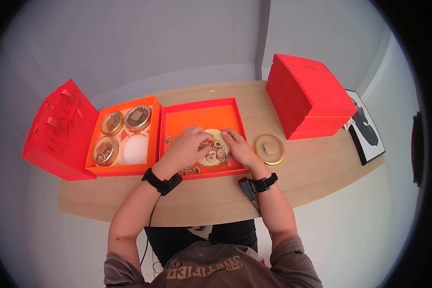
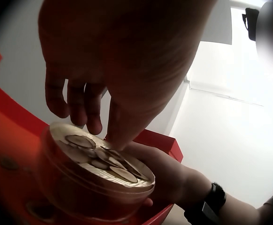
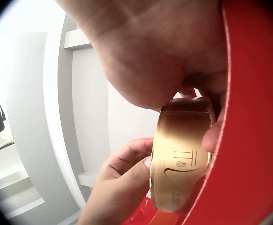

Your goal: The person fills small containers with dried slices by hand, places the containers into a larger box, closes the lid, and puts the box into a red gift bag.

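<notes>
My right hand (image 1: 240,149) grips a round clear jar (image 3: 181,159) by its side, tilted over the red box tray. Pale dried slices (image 2: 120,173) with dark rims lie on a cream-gold textured pad (image 1: 207,163) at the jar's top. My left hand (image 1: 189,149) reaches over the jar, its thumb and forefinger pinching at a slice, the other fingers bent downward. More loose slices (image 1: 197,170) lie in the tray (image 1: 177,115), partly hidden under the left hand. A gold-rimmed round lid (image 1: 269,149) rests on the table, right of the tray.
At the left an orange-lined box (image 1: 122,169) holds three lidded jars (image 1: 138,117) and a round white recess (image 1: 135,150). A red case (image 1: 60,129) leans beside it. Stacked red boxes (image 1: 307,98) and a black-and-white box (image 1: 367,129) stand on the right of the wooden table (image 1: 317,168).
</notes>
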`<state>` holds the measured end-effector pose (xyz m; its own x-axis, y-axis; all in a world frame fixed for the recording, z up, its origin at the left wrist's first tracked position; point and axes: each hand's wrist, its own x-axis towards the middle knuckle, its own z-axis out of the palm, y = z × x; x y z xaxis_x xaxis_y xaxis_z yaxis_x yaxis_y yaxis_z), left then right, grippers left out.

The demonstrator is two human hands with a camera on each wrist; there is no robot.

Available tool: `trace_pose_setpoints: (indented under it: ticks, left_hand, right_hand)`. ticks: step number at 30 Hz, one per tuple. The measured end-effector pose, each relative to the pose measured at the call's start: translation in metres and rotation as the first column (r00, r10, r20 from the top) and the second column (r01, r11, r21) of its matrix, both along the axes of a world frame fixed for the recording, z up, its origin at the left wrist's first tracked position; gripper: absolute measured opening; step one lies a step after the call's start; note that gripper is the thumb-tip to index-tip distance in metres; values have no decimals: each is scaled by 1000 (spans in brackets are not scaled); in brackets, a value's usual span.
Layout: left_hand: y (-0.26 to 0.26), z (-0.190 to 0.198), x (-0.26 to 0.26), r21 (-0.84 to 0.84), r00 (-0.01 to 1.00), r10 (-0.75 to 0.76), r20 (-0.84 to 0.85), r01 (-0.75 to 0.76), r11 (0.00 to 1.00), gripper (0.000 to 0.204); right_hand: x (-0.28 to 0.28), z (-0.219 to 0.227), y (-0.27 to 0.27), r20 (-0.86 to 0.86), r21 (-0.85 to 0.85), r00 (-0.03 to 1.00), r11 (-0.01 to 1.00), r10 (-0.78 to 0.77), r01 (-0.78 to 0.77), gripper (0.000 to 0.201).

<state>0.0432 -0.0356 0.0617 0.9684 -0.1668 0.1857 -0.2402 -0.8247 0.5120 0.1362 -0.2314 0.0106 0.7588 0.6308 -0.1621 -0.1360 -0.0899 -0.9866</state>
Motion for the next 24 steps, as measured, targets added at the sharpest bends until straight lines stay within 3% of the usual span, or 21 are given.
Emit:
trace_pose_setpoints:
  ticks: [4,6,10,13,16,18,19,21,22,24]
  left_hand:
    - [-7,-4,1,5,998,-46,-44,46,999,18]
    - [-5,-13,5,-62,990,-127,60,131,989,19]
    - [-1,-13,1,-48,991,-89,98,94,994,19]
    - [-1,-6,-8,-9,996,-89,32,89,996,17]
    - [0,-7,-16,-8,982,-138,132,140,990,18]
    - [4,3,-21,-15,985,7,171,-4,1000,19]
    - [6,11,-24,-14,986,9,165,-6,1000,19]
    - [11,22,-30,5,958,285,-22,-285,959,22]
    - [15,21,-33,10,958,285,-25,-285,958,22]
    - [22,15,-40,269,896,382,-226,-319,909,34]
  right_hand:
    - [2,-1,0,15,-13,1000,1000,7,-7,46]
    - [3,-4,0,24,-1,1000,1000,1,-1,46]
    - [2,-3,-1,-1,9,1000,1000,-2,2,47]
    - [2,-5,-1,3,4,1000,1000,-4,4,47]
    - [5,-9,1,-3,23,1000,1000,-14,14,48]
    - [7,-12,1,-17,52,1000,998,-27,27,49]
    - [7,-11,0,-15,88,998,994,-58,59,49]
    - [7,-12,0,-19,128,996,988,-90,91,48]
    - [8,-13,1,-16,133,993,984,-115,116,50]
    - [8,-14,2,-18,140,990,980,-138,139,52]
